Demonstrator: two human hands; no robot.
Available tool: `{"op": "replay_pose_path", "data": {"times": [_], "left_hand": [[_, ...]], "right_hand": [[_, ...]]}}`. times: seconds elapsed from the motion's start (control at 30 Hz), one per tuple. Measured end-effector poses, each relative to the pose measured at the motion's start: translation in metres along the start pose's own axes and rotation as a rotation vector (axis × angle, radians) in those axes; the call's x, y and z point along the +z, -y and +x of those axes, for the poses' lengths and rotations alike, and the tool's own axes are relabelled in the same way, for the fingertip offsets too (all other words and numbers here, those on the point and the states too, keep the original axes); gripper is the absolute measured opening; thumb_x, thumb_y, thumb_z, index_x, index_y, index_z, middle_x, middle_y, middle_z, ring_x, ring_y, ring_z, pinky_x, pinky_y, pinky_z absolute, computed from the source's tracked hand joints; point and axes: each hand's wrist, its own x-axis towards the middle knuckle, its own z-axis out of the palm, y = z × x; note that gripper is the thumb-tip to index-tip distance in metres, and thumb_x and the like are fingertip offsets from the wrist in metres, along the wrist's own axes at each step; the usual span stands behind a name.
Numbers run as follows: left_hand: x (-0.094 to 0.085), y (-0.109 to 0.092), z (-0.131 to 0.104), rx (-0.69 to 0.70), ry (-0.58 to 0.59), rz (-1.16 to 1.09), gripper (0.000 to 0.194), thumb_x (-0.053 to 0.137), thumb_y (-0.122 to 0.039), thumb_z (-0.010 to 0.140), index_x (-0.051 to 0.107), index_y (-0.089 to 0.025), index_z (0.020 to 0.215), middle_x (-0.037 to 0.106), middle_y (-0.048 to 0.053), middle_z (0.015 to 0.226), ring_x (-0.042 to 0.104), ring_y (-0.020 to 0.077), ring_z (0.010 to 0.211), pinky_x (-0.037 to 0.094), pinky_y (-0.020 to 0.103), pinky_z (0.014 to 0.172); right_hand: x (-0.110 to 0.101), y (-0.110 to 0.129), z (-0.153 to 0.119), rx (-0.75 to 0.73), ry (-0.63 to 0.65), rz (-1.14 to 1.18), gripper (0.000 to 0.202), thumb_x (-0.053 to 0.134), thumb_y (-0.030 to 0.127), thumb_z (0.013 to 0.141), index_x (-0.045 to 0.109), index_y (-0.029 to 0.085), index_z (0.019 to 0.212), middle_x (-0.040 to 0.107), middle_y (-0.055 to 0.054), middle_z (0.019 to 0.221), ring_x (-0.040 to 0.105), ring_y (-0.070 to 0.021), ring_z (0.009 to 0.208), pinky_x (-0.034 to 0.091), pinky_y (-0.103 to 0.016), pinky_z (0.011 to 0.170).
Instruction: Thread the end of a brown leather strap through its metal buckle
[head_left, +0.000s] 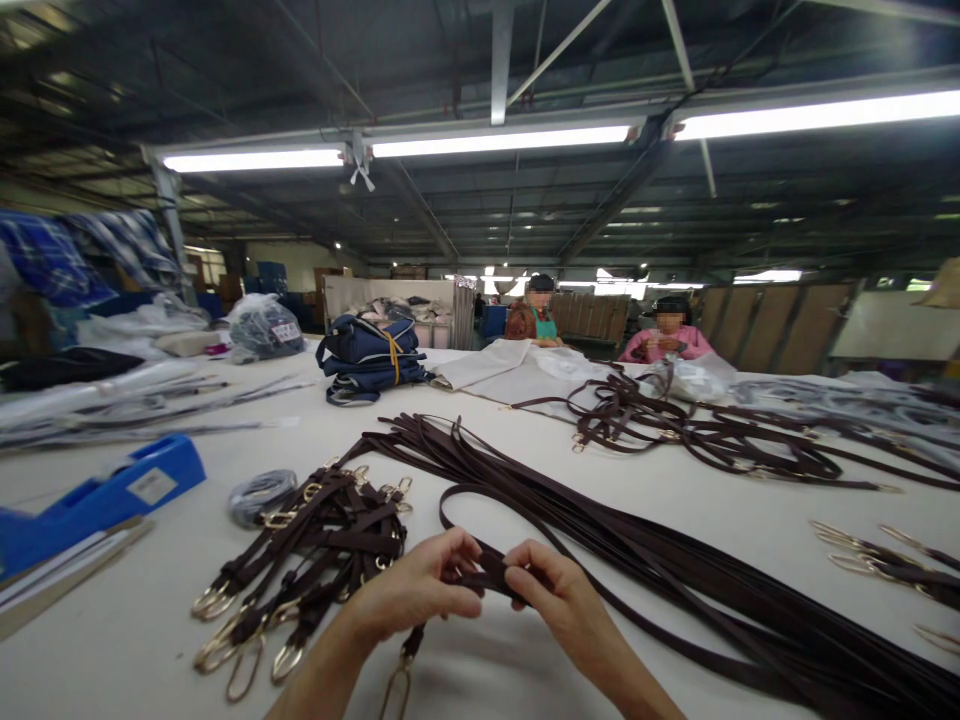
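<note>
Together, left hand [420, 585] and right hand [559, 590], pinching brown strap [484, 572].

Blue tape dispenser [105, 495], grey cord coil [261, 494], navy bag [369, 358], two seated people across the table [112, 640].

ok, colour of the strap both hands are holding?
Dark brown strap, gold-coloured clasp hanging below; head view.

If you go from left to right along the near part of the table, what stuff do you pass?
Blue tool → grey coil → pile of short brown straps with gold clips → left hand → right hand, both pinching one brown strap → gold clips at the far right.
</note>
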Motion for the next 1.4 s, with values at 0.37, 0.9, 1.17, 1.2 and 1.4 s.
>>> {"op": "replay_pose_path", "data": {"times": [0.37,0.9,1.17,1.2,1.4], "left_hand": [[0.0,-0.007,0.002,0.077,-0.078,0.039,0.03,0.065,-0.02,0.06,0.077,-0.015,0.087,0.07,0.0,0.076,0.055,0.0146,0.076,0.04,0.024,0.072],[0.003,-0.003,0.003,0.226,-0.07,0.276,0.037,0.064,-0.023,0.071,0.075,-0.02,0.105,0.073,0.002,0.097,0.061,0.0201,0.09,0.044,0.026,0.081],[0.006,-0.009,0.0,0.335,-0.016,0.471,0.031,0.06,-0.02,0.081,0.074,-0.026,0.108,0.072,0.0,0.097,0.062,0.0168,0.092,0.04,0.022,0.085],[0.006,-0.01,-0.001,0.342,-0.002,0.473,0.031,0.059,-0.019,0.082,0.074,-0.026,0.108,0.072,0.0,0.098,0.061,0.0165,0.092,0.04,0.022,0.085],[0.0,-0.011,-0.003,0.296,-0.032,0.46,0.03,0.06,-0.021,0.08,0.075,-0.024,0.105,0.067,0.001,0.089,0.058,0.0163,0.086,0.039,0.022,0.079]], "right_hand": [[-0.016,0.008,-0.001,0.17,0.088,-0.001,0.044,0.058,0.061,0.075,0.053,0.018,0.068,0.043,0.004,0.06,0.03,-0.0107,0.056,0.024,-0.028,0.056],[-0.012,-0.004,-0.001,0.086,0.016,-0.014,0.03,0.058,0.045,0.078,0.055,0.017,0.066,0.057,0.0,0.062,0.046,-0.0142,0.06,0.032,-0.029,0.061],[-0.006,0.0,-0.003,-0.007,0.015,-0.036,0.024,0.054,0.039,0.081,0.057,0.018,0.07,0.057,-0.001,0.066,0.048,-0.0157,0.065,0.036,-0.029,0.064],[-0.005,0.0,-0.003,-0.017,0.02,-0.032,0.024,0.054,0.039,0.081,0.058,0.018,0.071,0.057,-0.001,0.066,0.048,-0.0157,0.066,0.036,-0.029,0.064],[-0.006,0.001,-0.003,0.068,0.106,0.089,0.032,0.056,0.049,0.082,0.051,0.019,0.071,0.06,-0.001,0.069,0.054,-0.0148,0.063,0.039,-0.027,0.063]]}}
